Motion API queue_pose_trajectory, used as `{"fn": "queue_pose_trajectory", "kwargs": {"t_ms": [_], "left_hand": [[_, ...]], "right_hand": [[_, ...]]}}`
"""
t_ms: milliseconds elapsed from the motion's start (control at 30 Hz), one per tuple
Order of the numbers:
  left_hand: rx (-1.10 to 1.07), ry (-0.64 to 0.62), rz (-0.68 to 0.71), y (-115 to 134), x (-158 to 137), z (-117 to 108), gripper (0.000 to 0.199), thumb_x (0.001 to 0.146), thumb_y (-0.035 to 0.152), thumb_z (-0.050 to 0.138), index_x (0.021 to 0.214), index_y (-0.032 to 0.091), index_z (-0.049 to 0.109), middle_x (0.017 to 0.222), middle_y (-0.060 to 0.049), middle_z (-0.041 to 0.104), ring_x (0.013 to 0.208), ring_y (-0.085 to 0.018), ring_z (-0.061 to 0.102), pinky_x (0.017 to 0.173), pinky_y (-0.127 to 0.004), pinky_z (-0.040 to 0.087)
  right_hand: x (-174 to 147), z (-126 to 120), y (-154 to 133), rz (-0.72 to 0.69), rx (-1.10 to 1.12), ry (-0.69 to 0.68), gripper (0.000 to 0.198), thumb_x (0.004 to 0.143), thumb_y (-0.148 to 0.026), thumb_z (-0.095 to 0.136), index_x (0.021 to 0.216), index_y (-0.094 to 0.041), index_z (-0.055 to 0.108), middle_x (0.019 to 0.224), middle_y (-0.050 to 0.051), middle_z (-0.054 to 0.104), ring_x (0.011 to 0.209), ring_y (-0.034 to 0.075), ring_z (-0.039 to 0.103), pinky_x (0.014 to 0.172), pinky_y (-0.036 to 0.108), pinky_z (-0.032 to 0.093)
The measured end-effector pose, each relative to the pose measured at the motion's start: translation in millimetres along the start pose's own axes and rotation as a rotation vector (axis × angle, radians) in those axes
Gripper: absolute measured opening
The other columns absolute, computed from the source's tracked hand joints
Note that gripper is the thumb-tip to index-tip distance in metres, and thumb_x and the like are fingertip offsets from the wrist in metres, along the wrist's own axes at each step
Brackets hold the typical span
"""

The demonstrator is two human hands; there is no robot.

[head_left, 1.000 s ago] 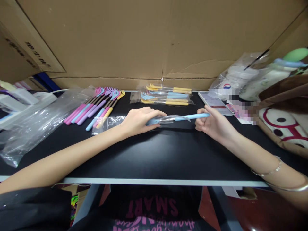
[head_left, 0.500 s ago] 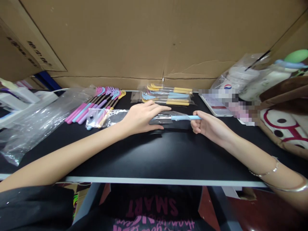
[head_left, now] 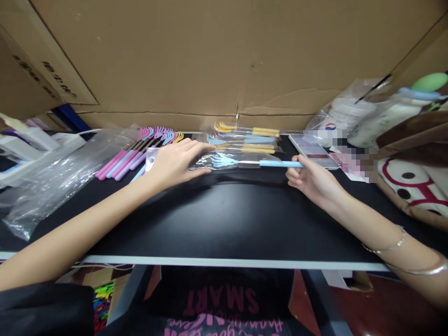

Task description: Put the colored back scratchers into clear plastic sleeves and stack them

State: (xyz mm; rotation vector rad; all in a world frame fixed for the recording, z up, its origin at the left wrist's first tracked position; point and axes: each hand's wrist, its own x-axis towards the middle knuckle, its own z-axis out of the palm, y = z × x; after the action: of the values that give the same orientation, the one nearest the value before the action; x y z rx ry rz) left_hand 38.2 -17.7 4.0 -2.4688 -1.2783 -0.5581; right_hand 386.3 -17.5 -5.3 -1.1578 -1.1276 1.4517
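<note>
A light blue back scratcher (head_left: 280, 164) lies level above the black tabletop, its clawed head pointing left. My right hand (head_left: 304, 176) is closed on the end of its handle. Clear plastic film of a packing sleeve (head_left: 201, 162) shows around the claw and the metal rod. My left hand (head_left: 178, 161) is over the sleeve's left part, fingers stretched and thumb apart, not gripping. Whether its palm touches the film I cannot tell. Just behind lie several bagged back scratchers (head_left: 257, 140), yellow and blue.
Several unbagged back scratchers (head_left: 121, 161) lie at the left beside a heap of clear bags (head_left: 66, 172). A white power strip (head_left: 42, 154) is at far left. To the right are a phone (head_left: 315, 151), a bagged cup (head_left: 350, 112) and a brown cloth bag (head_left: 413, 144). Cardboard walls the back.
My left hand has slid left along the sleeve, and the scratcher's blue claw has come into view. My right hand has shifted slightly right and up with the handle.
</note>
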Motion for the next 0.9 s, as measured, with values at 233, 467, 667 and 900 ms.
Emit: {"fn": "queue_pose_trajectory", "kwargs": {"t_ms": [233,467,667,900], "left_hand": [[-0.032,0.097,0.138,13,1,4,0.037,0.096,0.046,0.062,0.124,0.021,0.066,0.112,-0.007,0.075,0.097,-0.023,0.068,0.075,-0.029,0.048],[-0.072,0.085,0.188,29,2,6,0.031,0.098,0.039,0.061,0.124,0.023,0.066,0.11,-0.004,0.076,0.096,-0.02,0.069,0.074,-0.028,0.049],[-0.013,0.031,0.124,26,0,3,0.052,0.088,0.047,0.073,0.132,0.022,0.062,0.115,-0.008,0.074,0.102,-0.024,0.069,0.076,-0.029,0.051],[0.035,-0.064,0.041,22,-4,2,0.043,0.09,0.037,0.065,0.132,0.025,0.062,0.117,-0.005,0.075,0.095,-0.023,0.073,0.071,-0.028,0.049]], "right_hand": [[2,2,7,0.025,0.005,-0.107,0.029,0.092,-0.047,0.064,0.08,-0.026,0.048,0.056,-0.006,0.04,0.047,0.012,0.034,0.049,0.027,0.034],[-3,15,9,-0.011,-0.059,-0.204,0.038,0.086,-0.057,0.07,0.081,-0.025,0.051,0.057,-0.005,0.048,0.049,0.012,0.04,0.051,0.028,0.035],[-3,15,8,-0.019,-0.073,-0.189,0.034,0.087,-0.056,0.068,0.085,-0.026,0.051,0.057,-0.005,0.047,0.049,0.013,0.04,0.051,0.028,0.034],[-3,12,8,-0.018,-0.077,-0.191,0.034,0.088,-0.056,0.066,0.083,-0.025,0.052,0.055,-0.006,0.042,0.048,0.012,0.035,0.05,0.027,0.031]]}}
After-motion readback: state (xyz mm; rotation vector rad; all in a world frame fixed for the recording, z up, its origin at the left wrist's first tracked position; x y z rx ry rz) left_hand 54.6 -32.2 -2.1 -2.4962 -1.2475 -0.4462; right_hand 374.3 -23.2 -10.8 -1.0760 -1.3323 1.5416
